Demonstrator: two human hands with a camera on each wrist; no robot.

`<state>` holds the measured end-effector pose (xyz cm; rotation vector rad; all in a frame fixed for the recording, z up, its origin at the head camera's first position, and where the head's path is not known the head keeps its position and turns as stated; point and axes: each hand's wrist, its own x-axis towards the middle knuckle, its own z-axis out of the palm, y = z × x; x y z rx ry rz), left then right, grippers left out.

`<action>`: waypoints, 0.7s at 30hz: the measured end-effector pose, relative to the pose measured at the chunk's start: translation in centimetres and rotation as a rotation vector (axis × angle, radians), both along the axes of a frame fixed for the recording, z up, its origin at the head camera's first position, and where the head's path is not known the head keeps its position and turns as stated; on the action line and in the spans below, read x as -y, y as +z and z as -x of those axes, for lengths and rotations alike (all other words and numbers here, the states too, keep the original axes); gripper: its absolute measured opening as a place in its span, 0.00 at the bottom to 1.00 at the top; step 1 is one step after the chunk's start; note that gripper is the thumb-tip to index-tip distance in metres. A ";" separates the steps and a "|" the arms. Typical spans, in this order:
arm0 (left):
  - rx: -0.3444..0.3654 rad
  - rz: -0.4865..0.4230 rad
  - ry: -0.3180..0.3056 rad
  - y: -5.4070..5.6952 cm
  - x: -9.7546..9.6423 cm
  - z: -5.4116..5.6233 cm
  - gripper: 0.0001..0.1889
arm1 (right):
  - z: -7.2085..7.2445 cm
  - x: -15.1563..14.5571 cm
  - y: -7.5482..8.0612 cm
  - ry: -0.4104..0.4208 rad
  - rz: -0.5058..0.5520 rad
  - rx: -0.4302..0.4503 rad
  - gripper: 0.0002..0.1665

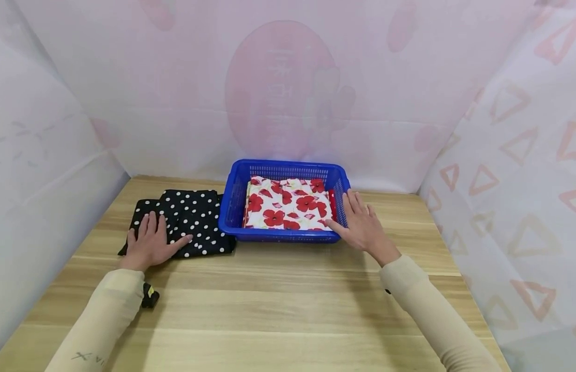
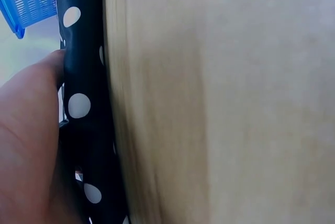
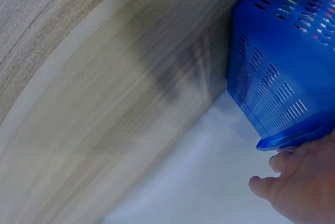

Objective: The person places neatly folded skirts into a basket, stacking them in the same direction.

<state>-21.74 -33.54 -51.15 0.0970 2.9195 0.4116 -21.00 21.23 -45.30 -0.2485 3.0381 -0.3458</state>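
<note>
Folded black cloth with white polka dots [image 1: 199, 219] lies on the table to the left of a blue plastic basket [image 1: 278, 236]. My left hand [image 1: 150, 243] rests on the cloth's left part, fingers straight and spread, thumb pointing right. Inside the basket is folded white cloth with red flowers [image 1: 288, 204], and a strip of red dotted cloth [image 1: 332, 204] shows at its right side. My right hand [image 1: 362, 227] is at the basket's right front corner, fingers extended along the rim and thumb over the flowered cloth's edge. The right wrist view shows the basket's slotted side [image 3: 267, 96] beside that hand.
The wooden table [image 1: 269, 310] stretches in front of the basket. A pale printed backdrop [image 1: 185, 103] rises behind it, with more printed sheets on the left and right [image 1: 516, 206]. A small black device [image 1: 150, 296] sits at my left wrist.
</note>
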 end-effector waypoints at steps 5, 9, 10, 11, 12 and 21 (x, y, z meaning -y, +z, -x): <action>-0.011 -0.022 0.012 -0.2 0.1 -0.4 0.67 | -0.1 0.0 0.2 0.004 0.000 -0.004 0.65; -0.013 -0.026 0.018 -0.6 0.3 -1.0 0.67 | -0.3 0.0 0.3 0.005 0.003 0.002 0.65; -0.012 -0.021 0.018 -0.6 0.3 -1.2 0.67 | -0.3 0.0 0.3 0.005 0.004 0.003 0.65; -0.010 -0.015 0.014 -0.6 0.2 -1.3 0.67 | -0.4 0.0 0.3 0.006 0.006 0.004 0.65; -0.008 -0.010 0.011 -0.5 0.2 -1.5 0.66 | -0.4 0.0 0.3 0.006 0.006 0.005 0.65; -0.001 0.015 0.009 -0.2 0.2 -2.9 0.65 | 0.0 0.1 0.2 0.011 -0.008 0.006 0.66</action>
